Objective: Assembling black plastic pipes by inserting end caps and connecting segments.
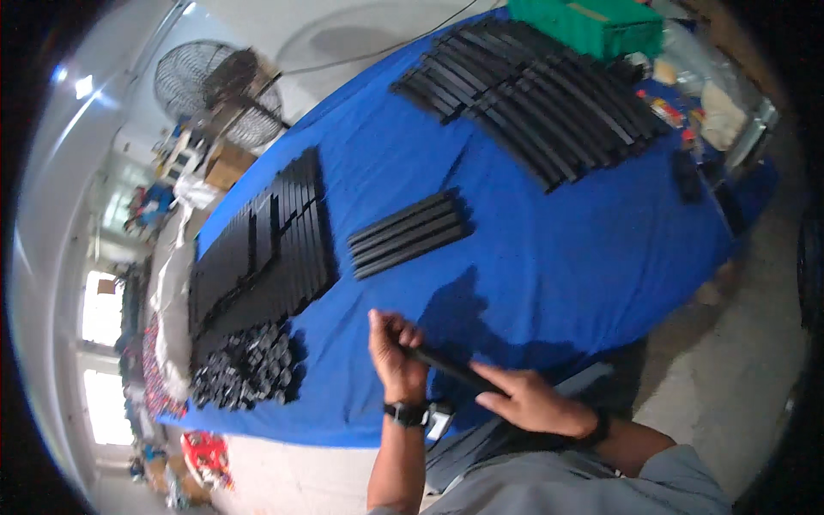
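Observation:
A slim black tube (pixel 453 369) slants between my two hands above the near edge of the blue cloth. My left hand (pixel 399 360) is closed round its upper left end, palm turned up. At the tube's lower right end, my right hand (pixel 534 402) grips it with thumb and fingers. Past the hands, a few similar black tubes (pixel 408 233) lie side by side on the blue-covered table (pixel 549 275). To the left are stacked rows of black strips (pixel 296 227), with a heap of small black plastic pieces (pixel 249 365) in front of them.
Long black bars (pixel 541 103) cover the far part of the table, beside a green crate (pixel 592 26). Tools and plastic bags (pixel 699 69) crowd the far right corner. Beyond the table's left edge stand a fan (pixel 202 81) and a cardboard box (pixel 227 165).

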`<state>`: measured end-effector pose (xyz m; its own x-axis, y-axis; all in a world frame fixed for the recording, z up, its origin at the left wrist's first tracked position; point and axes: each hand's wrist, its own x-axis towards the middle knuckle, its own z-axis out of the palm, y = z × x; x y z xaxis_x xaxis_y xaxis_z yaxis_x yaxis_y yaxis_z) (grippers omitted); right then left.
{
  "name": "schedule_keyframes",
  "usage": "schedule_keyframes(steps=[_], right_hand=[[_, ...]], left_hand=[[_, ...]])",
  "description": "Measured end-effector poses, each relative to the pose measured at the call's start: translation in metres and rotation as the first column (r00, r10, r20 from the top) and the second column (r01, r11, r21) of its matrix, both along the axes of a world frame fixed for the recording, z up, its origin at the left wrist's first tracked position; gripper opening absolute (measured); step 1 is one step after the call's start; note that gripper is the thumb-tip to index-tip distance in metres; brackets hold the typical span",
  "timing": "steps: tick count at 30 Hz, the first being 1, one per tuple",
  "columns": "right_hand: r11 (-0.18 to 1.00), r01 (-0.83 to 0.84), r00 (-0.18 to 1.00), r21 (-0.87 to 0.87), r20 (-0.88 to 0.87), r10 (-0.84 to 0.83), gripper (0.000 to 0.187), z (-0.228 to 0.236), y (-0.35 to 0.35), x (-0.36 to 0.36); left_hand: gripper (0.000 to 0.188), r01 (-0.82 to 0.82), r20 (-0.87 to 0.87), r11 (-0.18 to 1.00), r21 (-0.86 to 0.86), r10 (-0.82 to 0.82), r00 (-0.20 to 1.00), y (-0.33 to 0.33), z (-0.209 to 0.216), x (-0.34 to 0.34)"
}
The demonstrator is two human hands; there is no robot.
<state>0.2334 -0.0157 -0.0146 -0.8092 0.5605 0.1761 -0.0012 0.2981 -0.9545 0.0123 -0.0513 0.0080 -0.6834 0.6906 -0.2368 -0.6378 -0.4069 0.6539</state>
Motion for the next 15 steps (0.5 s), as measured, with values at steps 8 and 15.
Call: schedule_keyframes(steps=[8,15], right_hand=[[0.988,0.009,0.985,0.154,0.169,-0.035,0.057,0.009,-0.007,0.005],[0.98,-0.039,0.999,-0.197,-0.017,0.036,0.051,0.021,0.012,0.002]], left_hand=[[0.031,-0.036,0.033,0.997,-0.066,0.039,0.999,0.006,-0.007,0.002],[0.034,-0.003,-0.002,0.997,-0.071,0.003,1.0,0.01,0.019,0.012]])
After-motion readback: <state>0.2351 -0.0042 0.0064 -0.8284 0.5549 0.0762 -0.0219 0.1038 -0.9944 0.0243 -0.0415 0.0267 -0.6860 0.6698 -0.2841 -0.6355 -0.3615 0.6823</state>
